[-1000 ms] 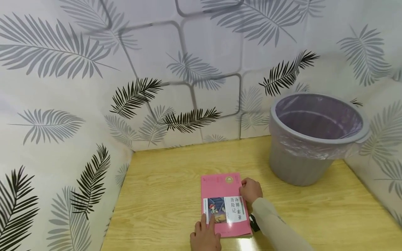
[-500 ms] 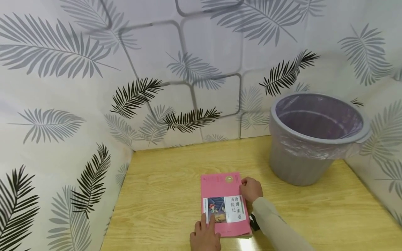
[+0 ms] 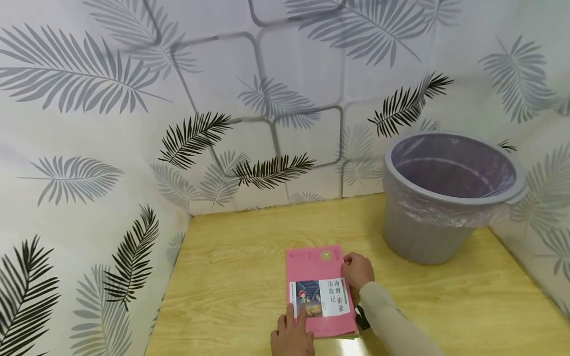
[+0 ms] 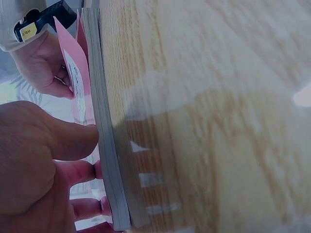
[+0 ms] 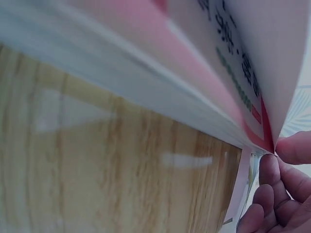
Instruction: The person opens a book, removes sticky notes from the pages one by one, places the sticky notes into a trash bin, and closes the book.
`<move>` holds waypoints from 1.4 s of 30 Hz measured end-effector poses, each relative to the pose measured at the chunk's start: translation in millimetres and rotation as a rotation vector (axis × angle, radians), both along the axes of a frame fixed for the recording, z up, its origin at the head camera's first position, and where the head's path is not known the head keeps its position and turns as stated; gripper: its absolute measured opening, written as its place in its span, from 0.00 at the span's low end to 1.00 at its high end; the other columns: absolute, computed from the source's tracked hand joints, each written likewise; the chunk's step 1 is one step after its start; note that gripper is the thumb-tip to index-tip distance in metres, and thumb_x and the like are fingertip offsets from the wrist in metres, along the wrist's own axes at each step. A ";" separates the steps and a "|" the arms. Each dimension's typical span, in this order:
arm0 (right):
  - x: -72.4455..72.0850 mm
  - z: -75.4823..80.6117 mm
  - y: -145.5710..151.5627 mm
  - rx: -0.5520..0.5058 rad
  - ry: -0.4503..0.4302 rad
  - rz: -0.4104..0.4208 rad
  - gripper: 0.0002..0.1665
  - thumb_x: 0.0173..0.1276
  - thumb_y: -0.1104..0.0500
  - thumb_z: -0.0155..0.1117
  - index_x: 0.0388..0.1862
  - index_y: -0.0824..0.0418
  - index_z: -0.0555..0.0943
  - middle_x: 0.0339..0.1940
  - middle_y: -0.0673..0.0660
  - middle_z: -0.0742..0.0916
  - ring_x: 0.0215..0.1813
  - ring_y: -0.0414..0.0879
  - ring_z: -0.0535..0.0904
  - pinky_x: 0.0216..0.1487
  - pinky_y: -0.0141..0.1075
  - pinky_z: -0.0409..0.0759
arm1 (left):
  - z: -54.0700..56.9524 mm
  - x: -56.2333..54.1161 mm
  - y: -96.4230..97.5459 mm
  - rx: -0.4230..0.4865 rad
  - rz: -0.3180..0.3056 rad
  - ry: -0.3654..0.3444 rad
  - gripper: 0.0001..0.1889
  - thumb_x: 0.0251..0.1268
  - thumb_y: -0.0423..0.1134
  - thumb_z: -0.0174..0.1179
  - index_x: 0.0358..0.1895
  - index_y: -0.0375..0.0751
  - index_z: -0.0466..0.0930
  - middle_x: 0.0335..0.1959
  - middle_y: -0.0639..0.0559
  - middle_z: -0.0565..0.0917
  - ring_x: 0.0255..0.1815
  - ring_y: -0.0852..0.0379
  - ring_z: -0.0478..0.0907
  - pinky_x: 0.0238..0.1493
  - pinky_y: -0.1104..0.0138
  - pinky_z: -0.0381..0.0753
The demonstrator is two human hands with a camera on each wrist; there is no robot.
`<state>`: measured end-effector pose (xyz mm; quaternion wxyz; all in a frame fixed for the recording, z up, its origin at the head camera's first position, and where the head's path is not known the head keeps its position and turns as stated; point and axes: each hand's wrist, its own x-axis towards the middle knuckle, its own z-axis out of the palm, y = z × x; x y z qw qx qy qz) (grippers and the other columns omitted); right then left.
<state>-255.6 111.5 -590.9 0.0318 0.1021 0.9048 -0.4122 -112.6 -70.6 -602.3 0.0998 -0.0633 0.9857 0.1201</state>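
A paperback book (image 3: 311, 267) with a pink cover, a picture band and Chinese characters lies near the front of the table. My left hand (image 3: 292, 337) rests on its lower left part, fingers extended over the cover. In the left wrist view, the left thumb (image 4: 73, 138) touches the book's lower edge near the page block (image 4: 109, 165). My right hand (image 3: 358, 271) is at the book's right edge. Between thumb and index finger, the right hand (image 5: 286, 194) pinches the edge of the front cover (image 5: 255, 114), which stands partly raised off the pages.
A grey bucket (image 3: 418, 237) with a clear plastic liner stands at the back right of the wooden table (image 3: 222, 277). Leaf-patterned sheeting (image 3: 249, 163) rises behind the table and along both sides. A dark device (image 4: 60, 17) is worn on the right wrist.
Both hands keep their places on the book. At its lower right corner, the cover stands slightly further off the pages than a second ago.
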 end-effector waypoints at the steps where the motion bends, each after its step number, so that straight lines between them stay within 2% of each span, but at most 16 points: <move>1: 0.3 0.9 -0.3 -0.006 0.001 -0.002 0.18 0.67 0.61 0.56 0.51 0.68 0.83 0.42 0.63 0.88 0.39 0.51 0.80 0.39 0.40 0.78 | -0.3 -0.3 -0.2 0.000 0.000 0.001 0.32 0.65 0.52 0.62 0.71 0.54 0.66 0.74 0.48 0.64 0.65 0.45 0.67 0.57 0.44 0.75; 9: 0.6 -2.3 -0.3 -0.025 0.004 -0.003 0.18 0.67 0.61 0.55 0.51 0.67 0.84 0.41 0.61 0.88 0.37 0.50 0.79 0.36 0.36 0.75 | 0.3 1.3 -2.8 0.007 -0.017 0.007 0.32 0.64 0.53 0.62 0.71 0.54 0.66 0.73 0.49 0.64 0.63 0.46 0.68 0.53 0.46 0.76; 17: -1.5 -5.9 2.3 -0.052 -0.028 -0.030 0.18 0.67 0.60 0.56 0.52 0.66 0.83 0.41 0.61 0.87 0.39 0.50 0.78 0.35 0.34 0.73 | 1.0 1.3 -1.9 0.005 -0.032 0.011 0.32 0.65 0.53 0.61 0.72 0.55 0.66 0.73 0.49 0.64 0.64 0.46 0.68 0.54 0.46 0.76; 28: -5.7 -11.3 1.8 -0.045 -0.020 -0.036 0.18 0.67 0.60 0.56 0.51 0.65 0.83 0.43 0.61 0.87 0.40 0.51 0.79 0.38 0.37 0.75 | -4.1 0.9 -1.6 -0.036 -0.019 0.055 0.31 0.66 0.54 0.59 0.72 0.56 0.65 0.74 0.50 0.65 0.65 0.46 0.68 0.56 0.48 0.76; 35: -4.7 -11.6 2.5 -0.034 -0.023 -0.038 0.18 0.67 0.60 0.55 0.52 0.65 0.83 0.43 0.61 0.87 0.41 0.51 0.79 0.40 0.38 0.75 | -3.6 0.5 -1.9 -0.035 -0.025 0.041 0.32 0.65 0.55 0.60 0.72 0.57 0.66 0.73 0.51 0.65 0.64 0.47 0.68 0.55 0.48 0.77; 42: -2.8 -8.7 0.1 -0.032 -0.001 -0.044 0.18 0.66 0.61 0.58 0.51 0.67 0.83 0.39 0.60 0.86 0.40 0.50 0.78 0.40 0.38 0.76 | -2.8 -0.4 -3.0 -0.031 -0.029 0.043 0.32 0.65 0.55 0.60 0.72 0.56 0.66 0.73 0.50 0.65 0.64 0.46 0.69 0.53 0.47 0.77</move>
